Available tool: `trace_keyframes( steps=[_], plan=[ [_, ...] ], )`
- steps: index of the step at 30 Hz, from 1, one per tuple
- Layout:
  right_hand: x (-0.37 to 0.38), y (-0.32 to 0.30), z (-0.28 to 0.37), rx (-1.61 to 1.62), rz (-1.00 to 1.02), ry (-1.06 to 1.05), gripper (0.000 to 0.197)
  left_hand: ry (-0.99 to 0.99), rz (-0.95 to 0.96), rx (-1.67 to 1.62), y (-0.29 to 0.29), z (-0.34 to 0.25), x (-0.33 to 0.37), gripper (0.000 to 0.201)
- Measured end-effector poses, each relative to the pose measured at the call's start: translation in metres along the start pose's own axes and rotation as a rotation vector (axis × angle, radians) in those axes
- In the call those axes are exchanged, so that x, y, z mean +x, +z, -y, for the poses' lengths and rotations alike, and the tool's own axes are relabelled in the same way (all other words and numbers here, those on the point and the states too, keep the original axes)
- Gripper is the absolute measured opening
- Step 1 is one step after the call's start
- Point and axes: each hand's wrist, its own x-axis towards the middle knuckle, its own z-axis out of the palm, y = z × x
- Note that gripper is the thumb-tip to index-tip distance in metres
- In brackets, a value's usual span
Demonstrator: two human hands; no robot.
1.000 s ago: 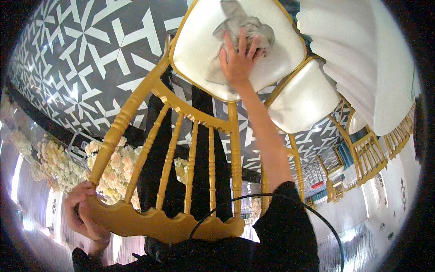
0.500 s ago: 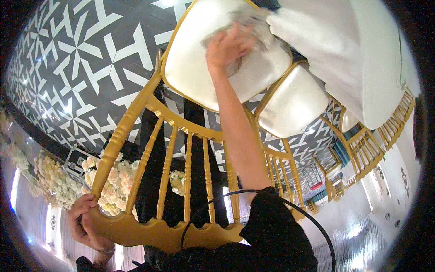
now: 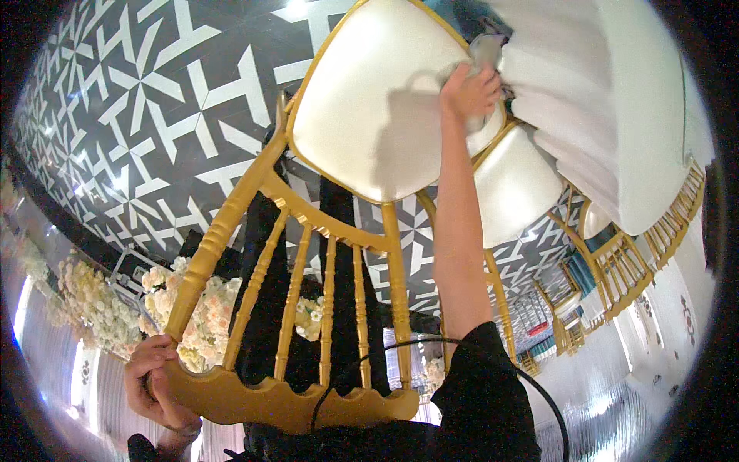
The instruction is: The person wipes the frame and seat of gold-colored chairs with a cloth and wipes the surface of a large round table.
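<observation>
At the seat (image 3: 354, 92) edge, right grip (image 3: 468, 92) holds grey cloth (image 3: 486, 49).
Left grip (image 3: 150, 377) clasps chair back (image 3: 254, 396); too wide stroke might drag white drape (image 3: 577, 108).

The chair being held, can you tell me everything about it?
The chair looks gold, with ridged posts, knobbly rods and a wavy top rail. Its rounded white seat looks padded. It seems upright, back nearest the camera. The left hand grips the rail's left end; the right hand holds a grey cloth at the seat's right edge.
</observation>
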Motion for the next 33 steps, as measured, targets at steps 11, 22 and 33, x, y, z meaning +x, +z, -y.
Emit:
trace_keyframes(
  steps=[11,22,33],
  plan=[
    [-0.077,0.021,0.197,0.535,1.061,-0.778,0.031,-0.001,-0.005,0.006,-0.003,-0.002,-0.001,0.013],
    [-0.111,-0.072,0.110,0.708,0.956,-0.834,0.042,0.198,0.183,0.018,-0.009,0.004,0.010,0.014],
    [-0.200,-0.133,0.089,0.710,1.108,-0.774,0.046,0.140,0.128,0.031,-0.008,0.000,0.007,0.015]
  ],
)
